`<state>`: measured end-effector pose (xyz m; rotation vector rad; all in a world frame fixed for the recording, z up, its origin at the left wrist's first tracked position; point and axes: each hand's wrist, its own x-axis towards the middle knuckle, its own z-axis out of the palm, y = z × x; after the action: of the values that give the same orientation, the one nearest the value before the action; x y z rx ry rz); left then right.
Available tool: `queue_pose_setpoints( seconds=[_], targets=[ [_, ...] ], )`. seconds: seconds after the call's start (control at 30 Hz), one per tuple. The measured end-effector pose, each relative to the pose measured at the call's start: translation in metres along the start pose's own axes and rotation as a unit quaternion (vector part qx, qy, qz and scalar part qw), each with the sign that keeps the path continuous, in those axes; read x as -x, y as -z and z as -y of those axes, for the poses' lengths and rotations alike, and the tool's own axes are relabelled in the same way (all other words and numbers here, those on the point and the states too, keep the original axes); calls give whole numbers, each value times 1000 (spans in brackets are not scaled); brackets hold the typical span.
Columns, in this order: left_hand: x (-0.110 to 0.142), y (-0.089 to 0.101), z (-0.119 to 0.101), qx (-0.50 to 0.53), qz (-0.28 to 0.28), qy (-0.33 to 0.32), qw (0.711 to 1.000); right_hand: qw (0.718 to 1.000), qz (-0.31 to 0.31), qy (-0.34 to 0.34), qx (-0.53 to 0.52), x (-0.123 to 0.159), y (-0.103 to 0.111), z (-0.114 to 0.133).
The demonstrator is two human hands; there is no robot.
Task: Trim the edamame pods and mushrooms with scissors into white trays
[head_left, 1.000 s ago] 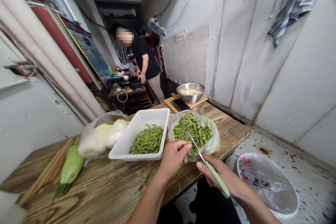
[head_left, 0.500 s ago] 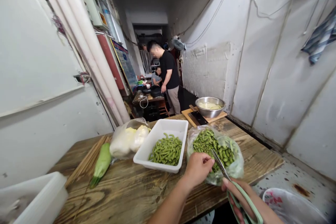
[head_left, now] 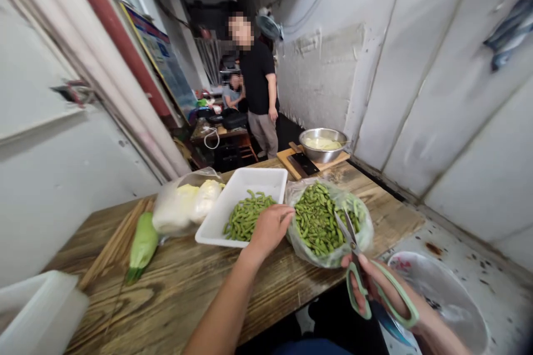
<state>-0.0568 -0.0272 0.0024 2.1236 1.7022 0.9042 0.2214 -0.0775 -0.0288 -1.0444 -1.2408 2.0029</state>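
My right hand point(head_left: 375, 283) grips green-handled scissors point(head_left: 353, 247), their blades spread apart over the near right part of a clear plastic bag point(head_left: 365, 233). Loose edamame pods point(head_left: 318, 222) fill that bag. Between the bag and a white tray point(head_left: 204, 233) is my left hand point(head_left: 270, 228), its fingers closed together; whatever they may hold is hidden. More edamame pods point(head_left: 245, 213) lie in the tray, partly covered by this hand.
Left of the tray are a bagged pale vegetable point(head_left: 183, 208), a green squash point(head_left: 142, 244), thin wooden sticks point(head_left: 108, 247) and a white bin point(head_left: 45, 310). Behind stand a cleaver point(head_left: 306, 165) and a steel bowl point(head_left: 323, 147) on a board. A lined bucket point(head_left: 453, 299) sits right; two people are beyond.
My left hand has moved left, from over the bag toward the tray. The scissors have drawn back slightly and their blades have opened. The standing person has turned, and the view has tilted down.
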Motion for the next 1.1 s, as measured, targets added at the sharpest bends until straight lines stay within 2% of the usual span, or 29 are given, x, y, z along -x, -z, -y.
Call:
queue_pose_setpoints(
  seconds=[0.07, 0.13, 0.27, 0.4, 0.53, 0.67, 0.77, 0.83, 0.93, 1.1],
  targets=[
    [-16, -11, -9, 1, 79, -37, 996, 1000, -18, 5, 11, -2, -5, 3],
    [-32, -21, -12, -68, 124, -18, 990, 999, -35, 6, 35, -2, -12, 8],
    [-60, -33, -2, -172, 104, 54, 978, 993, -35, 28, 111, -2, -23, 16],
    [-77, -40, 4, -203, 80, 73, 973, 988, -24, 50, 144, -6, -26, 16],
    [-77, -38, -4, -208, 63, 74, 973, 986, -22, 57, 154, -13, -24, 13],
    [-52, -31, -13, -112, 27, 52, 992, 980, -29, 45, 194, -14, -22, 16],
    [-27, -35, -21, 2, 11, 89, 996, 961, -38, 40, 270, -11, -21, 20],
    [-11, -40, -30, 109, -2, 121, 987, 947, -50, 43, 313, -9, -22, 23],
    [6, -44, -46, 254, -22, 153, 955, 929, -60, 57, 361, -4, -25, 27],
    [18, -40, -65, 318, -20, 164, 934, 903, -71, 100, 412, 2, -30, 32]
  ],
)
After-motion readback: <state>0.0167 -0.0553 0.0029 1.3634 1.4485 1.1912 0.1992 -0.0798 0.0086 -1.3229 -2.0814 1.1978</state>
